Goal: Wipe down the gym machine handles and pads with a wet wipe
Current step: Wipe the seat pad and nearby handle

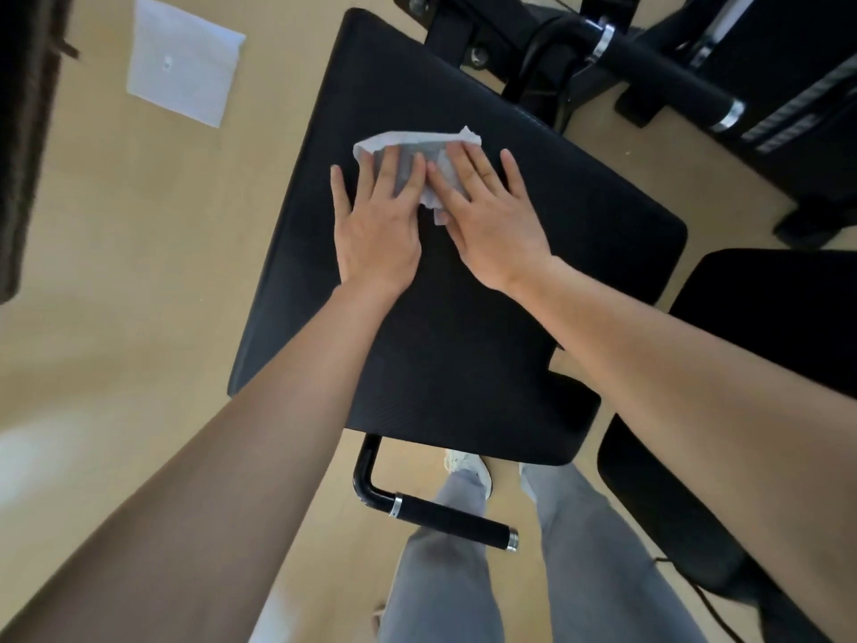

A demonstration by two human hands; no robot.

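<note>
A large black seat pad (463, 355) fills the middle of the view. A crumpled white wet wipe (417, 143) lies flat on its far part. My left hand (378, 225) presses on the wipe's left side with straight, spread fingers. Beside it, my right hand (491, 220) presses flat on the wipe's right side. The two hands touch at the fingers, and most of the wipe is hidden under them. A black foam handle (452, 522) with chrome end rings sticks out below the pad's near edge. A second black handle (668, 81) lies beyond the pad at the upper right.
Another black pad (760, 345) stands at the right. The black machine frame (468, 34) rises behind the seat pad. A white packet (183, 62) lies on the tan floor at the upper left. My grey trouser legs (468, 563) stand under the pad's near edge.
</note>
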